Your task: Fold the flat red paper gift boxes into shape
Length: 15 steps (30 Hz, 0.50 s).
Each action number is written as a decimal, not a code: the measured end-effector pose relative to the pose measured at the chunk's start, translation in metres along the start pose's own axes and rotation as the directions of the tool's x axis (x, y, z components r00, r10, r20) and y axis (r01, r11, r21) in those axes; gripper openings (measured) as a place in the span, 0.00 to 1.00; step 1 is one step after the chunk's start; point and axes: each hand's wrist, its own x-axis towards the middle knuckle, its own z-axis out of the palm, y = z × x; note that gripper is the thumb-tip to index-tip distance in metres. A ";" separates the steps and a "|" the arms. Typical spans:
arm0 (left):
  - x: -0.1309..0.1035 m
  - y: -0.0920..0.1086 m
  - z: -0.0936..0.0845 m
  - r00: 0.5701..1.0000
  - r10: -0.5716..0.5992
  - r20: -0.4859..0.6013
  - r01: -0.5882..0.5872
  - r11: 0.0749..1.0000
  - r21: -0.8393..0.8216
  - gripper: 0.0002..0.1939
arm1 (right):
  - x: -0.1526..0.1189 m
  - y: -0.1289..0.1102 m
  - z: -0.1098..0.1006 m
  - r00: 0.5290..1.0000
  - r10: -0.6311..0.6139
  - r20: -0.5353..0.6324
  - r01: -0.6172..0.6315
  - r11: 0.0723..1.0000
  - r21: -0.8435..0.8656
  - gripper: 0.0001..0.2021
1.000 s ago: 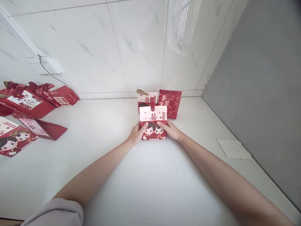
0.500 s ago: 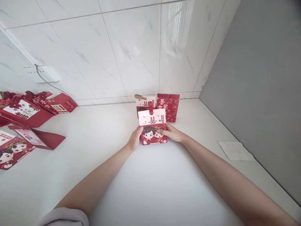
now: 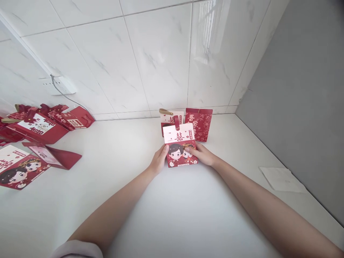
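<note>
A red and white gift box (image 3: 179, 136) with two cartoon faces and a dark red strap stands upright between my hands. My left hand (image 3: 159, 159) grips its left edge, thumb on the front. On its right side my right hand (image 3: 204, 154) holds it, with the thumb across the front by the right-hand face. Just behind, partly covered, is a similar box with a tan strap (image 3: 166, 112). Beside that one, a red box with white lettering (image 3: 202, 123) stands near the wall.
Several red boxes (image 3: 43, 129) crowd the left of the white table (image 3: 161, 215). Nearer lie a cartoon-face box (image 3: 24, 168) and a dark red box (image 3: 63, 157). A white tissue (image 3: 282, 179) lies at right. A cable (image 3: 64, 96) hangs from a wall socket (image 3: 63, 86).
The whole view has shifted, so things appear slightly farther right. Both hands still hold the same box, which leans a little differently.
</note>
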 end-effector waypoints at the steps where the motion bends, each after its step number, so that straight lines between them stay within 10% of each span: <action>1: 0.000 0.000 0.000 1.000 -0.001 -0.011 0.001 1.000 0.014 0.29 | 0.001 0.000 0.000 1.000 0.004 -0.006 -0.004 1.000 0.005 0.27; 15: -0.001 0.000 -0.001 1.000 -0.011 -0.014 0.011 1.000 0.013 0.29 | 0.004 0.001 0.001 1.000 0.015 -0.009 -0.015 1.000 0.019 0.26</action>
